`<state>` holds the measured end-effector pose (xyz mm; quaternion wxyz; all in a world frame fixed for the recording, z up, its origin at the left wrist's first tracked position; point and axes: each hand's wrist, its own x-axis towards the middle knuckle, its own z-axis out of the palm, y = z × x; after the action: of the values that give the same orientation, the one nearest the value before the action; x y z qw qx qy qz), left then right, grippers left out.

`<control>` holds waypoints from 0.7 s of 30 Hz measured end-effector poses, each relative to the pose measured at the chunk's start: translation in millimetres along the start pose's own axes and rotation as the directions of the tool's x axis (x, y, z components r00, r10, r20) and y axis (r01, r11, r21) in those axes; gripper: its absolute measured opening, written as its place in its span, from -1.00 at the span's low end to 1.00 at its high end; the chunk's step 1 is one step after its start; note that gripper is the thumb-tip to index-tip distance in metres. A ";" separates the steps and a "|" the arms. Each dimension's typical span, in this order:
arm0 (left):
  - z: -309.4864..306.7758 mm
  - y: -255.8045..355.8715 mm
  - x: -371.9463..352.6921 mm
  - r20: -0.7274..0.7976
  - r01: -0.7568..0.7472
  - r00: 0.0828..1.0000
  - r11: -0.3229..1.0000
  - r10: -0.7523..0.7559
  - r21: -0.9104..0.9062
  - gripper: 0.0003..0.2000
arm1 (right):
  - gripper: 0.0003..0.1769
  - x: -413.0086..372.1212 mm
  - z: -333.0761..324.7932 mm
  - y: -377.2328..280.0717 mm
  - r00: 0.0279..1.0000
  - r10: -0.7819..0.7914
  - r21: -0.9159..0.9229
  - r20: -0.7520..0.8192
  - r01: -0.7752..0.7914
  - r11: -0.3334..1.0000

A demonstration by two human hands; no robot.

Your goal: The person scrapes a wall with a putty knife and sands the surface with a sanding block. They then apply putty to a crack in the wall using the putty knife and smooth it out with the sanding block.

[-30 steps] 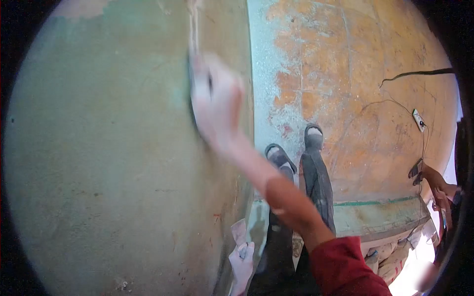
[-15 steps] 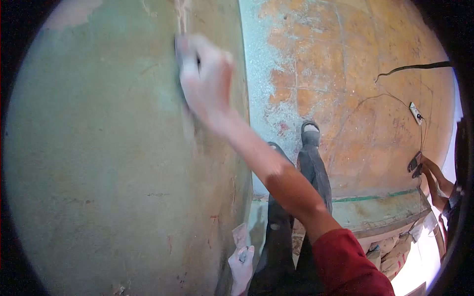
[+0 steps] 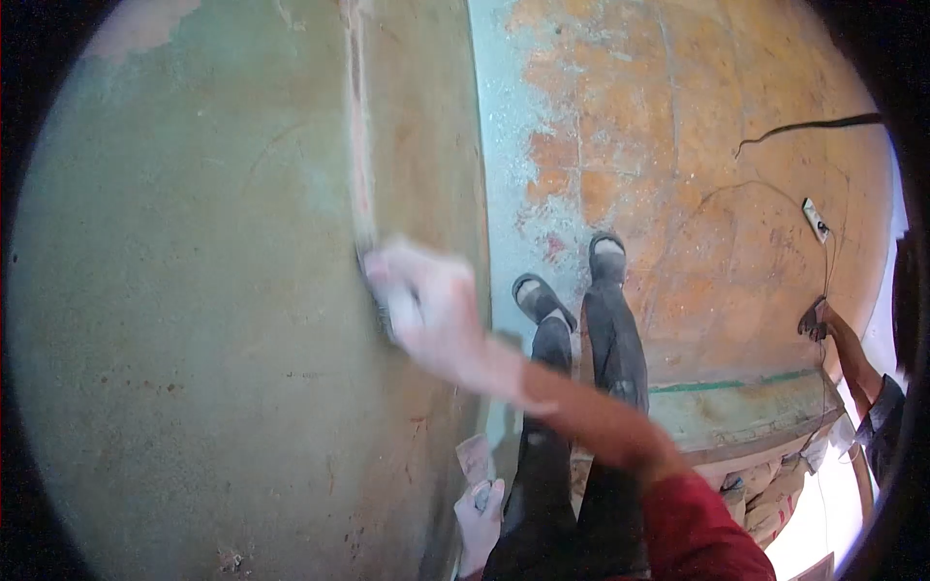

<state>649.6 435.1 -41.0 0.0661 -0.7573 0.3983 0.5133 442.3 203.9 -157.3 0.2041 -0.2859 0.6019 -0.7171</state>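
My right hand (image 3: 426, 305), smeared by motion, grips a dark, flat-edged tool (image 3: 376, 295) against the greenish wall (image 3: 213, 320). The tool's exact kind is hidden by the fingers. It sits at the lower end of a long pale strip with a reddish middle (image 3: 358, 126). Low in the view, my left hand (image 3: 480, 528) is closed round a putty knife (image 3: 474, 459), its pale, smeared blade pointing up beside the wall's edge.
My feet in dark slippers (image 3: 539, 296) stand on the worn orange and pale blue floor (image 3: 717, 252). A white power strip (image 3: 816, 221) with a cord lies at right, near another person's bare limb (image 3: 846, 344). Sacks (image 3: 775, 499) lie beyond a ledge (image 3: 746, 416).
My right hand has moved down along the wall with its tool, uncovering more of the pale strip. One of my feet has come into fuller view. My left hand has hardly moved.
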 end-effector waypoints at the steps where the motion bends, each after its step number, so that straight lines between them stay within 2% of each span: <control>1: -3.5 -0.2 -3.7 0.001 0.014 1.000 1.000 -0.014 0.012 -0.60 | -0.82 34.3 2.7 -4.3 0.986 0.169 0.032 -0.004 -0.169 0.985; 2: -1.0 0.3 -1.4 0.021 0.039 0.999 0.999 -0.039 0.023 -0.61 | -0.82 67.5 5.6 0.5 0.985 0.172 0.029 -0.001 -0.172 0.985; 4: -0.9 -4.6 0.7 0.022 0.068 0.997 0.997 -0.069 0.027 -0.62 | -0.81 107.6 18.5 6.1 0.970 0.210 -0.040 -0.122 -0.216 0.976; 6: 1.2 -8.7 5.4 0.037 0.007 0.999 0.998 -0.005 -0.060 -0.64 | -0.78 50.6 15.5 1.9 0.975 0.159 -0.022 -0.155 -0.164 0.986; 8: 7.0 1.9 0.7 0.035 0.025 0.999 0.997 -0.023 -0.069 -0.66 | -0.75 1.3 -4.3 -11.9 0.974 0.215 -0.003 0.068 -0.215 0.977; 9: 7.2 5.1 -3.0 0.027 0.070 0.997 0.996 -0.068 -0.049 -0.68 | -0.75 19.0 -1.6 -6.8 0.975 0.210 -0.007 0.068 -0.211 0.978; 11: 6.7 -1.6 -5.1 0.033 0.062 0.998 0.998 -0.062 -0.002 -0.69 | -0.81 66.9 11.3 9.7 0.991 0.036 -0.044 -0.127 -0.042 0.998; 12: 8.8 -7.0 -3.7 0.035 0.046 0.998 0.998 -0.047 0.033 -0.70 | -0.81 74.6 12.2 5.6 0.992 0.039 -0.036 -0.120 -0.044 0.998; 14: 9.0 -17.3 -3.8 0.020 0.047 0.999 0.999 -0.047 0.010 -0.71 | -0.85 84.3 10.2 -4.4 0.966 0.245 -0.074 -0.083 -0.251 0.965; 15: 11.4 -17.9 -2.3 0.013 0.032 0.999 0.999 -0.032 -0.018 -0.72 | -0.85 50.1 10.1 -6.0 0.975 0.203 0.013 -0.094 -0.203 0.979; 16: 11.4 -14.1 -4.7 0.018 0.028 0.999 0.999 -0.028 -0.021 -0.72 | -0.85 25.1 3.3 -13.2 0.976 0.197 0.009 -0.094 -0.197 0.980; 18: 15.0 -4.3 -7.8 0.012 0.107 0.994 0.991 -0.106 -0.082 -0.69 | -0.84 1.9 -12.4 -24.9 0.910 0.385 -0.073 0.157 -0.378 0.923; 19: 12.9 -3.1 -8.6 0.005 0.104 0.995 0.992 -0.104 -0.076 -0.69 | -0.85 12.7 -8.4 -13.9 0.947 0.297 -0.058 0.123 -0.292 0.955; 21: 11.6 -4.4 -9.2 0.021 0.026 0.999 0.999 -0.027 0.033 -0.70 | -0.86 74.8 12.2 13.2 0.988 0.050 -0.030 -0.148 -0.055 0.998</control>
<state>642.7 448.8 -40.1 0.0894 -0.7558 0.3957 0.5140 393.2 144.6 -156.6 0.1731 -0.2197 0.6346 -0.7205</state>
